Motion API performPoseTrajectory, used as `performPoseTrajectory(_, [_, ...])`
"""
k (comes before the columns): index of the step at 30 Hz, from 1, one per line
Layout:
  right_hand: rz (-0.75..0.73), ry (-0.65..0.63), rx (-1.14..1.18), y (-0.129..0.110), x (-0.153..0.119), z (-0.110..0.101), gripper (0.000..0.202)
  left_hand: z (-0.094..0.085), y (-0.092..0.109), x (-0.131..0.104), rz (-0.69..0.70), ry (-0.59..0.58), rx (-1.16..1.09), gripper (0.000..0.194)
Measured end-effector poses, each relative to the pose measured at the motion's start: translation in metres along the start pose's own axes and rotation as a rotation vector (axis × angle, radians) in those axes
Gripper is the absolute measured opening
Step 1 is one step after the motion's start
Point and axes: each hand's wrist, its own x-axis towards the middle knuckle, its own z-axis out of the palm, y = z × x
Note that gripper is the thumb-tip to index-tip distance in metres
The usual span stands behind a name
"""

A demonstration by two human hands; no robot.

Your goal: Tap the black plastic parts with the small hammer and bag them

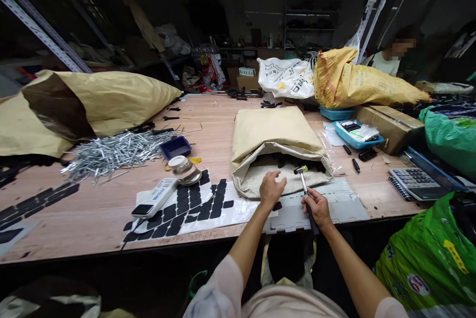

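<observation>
A tan paper sack (273,127) lies on the table in front of me, its mouth facing me with dark pieces inside. My right hand (318,209) is wrapped round the handle of a small hammer (305,184); its yellowish head is raised at the sack's mouth. Just left of it, my left hand (272,190) hovers by the sack's lower lip, fingers apart and curved, with nothing seen in them. Under my wrists is a grey translucent sheet (334,201) at the table edge.
To the left are a heap of metal rods (119,154), a dark blue tray (176,147), a glass jar (185,171), a white box-shaped device (156,199) and sheets of black pads (189,204). On the right, a calculator (420,184), a blue basket (359,134) and a green sack (424,258). A person (390,57) is behind.
</observation>
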Motion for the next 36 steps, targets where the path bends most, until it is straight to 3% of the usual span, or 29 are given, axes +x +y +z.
performPoseTrajectory(4, [0.003,0.010,0.029,0.002,0.002,0.000,0.048,0.023,0.002,0.065,-0.080,0.000,0.144,0.032])
performPoseTrajectory(8, [0.001,0.010,0.037,0.003,0.004,0.000,0.048,0.039,0.000,0.085,-0.070,-0.074,0.298,0.028])
performPoseTrajectory(12, [0.008,0.012,0.032,0.001,0.003,0.000,0.048,0.032,-0.008,0.077,-0.046,-0.109,0.341,0.024])
performPoseTrajectory(17, [0.013,0.027,0.013,-0.004,0.001,-0.002,0.048,0.013,-0.029,0.038,0.055,-0.205,0.172,0.021])
performPoseTrajectory(22, [0.001,0.003,-0.042,-0.003,0.000,-0.004,0.049,0.015,-0.041,0.009,0.151,-0.218,0.072,0.025])
performPoseTrajectory(30, [-0.030,-0.082,-0.245,-0.011,-0.013,-0.004,0.052,0.020,-0.041,0.010,0.149,-0.235,0.079,0.025])
performPoseTrajectory(36, [-0.222,-0.108,-0.521,-0.023,-0.025,-0.003,0.049,0.019,-0.039,0.009,0.134,-0.237,0.063,0.025])
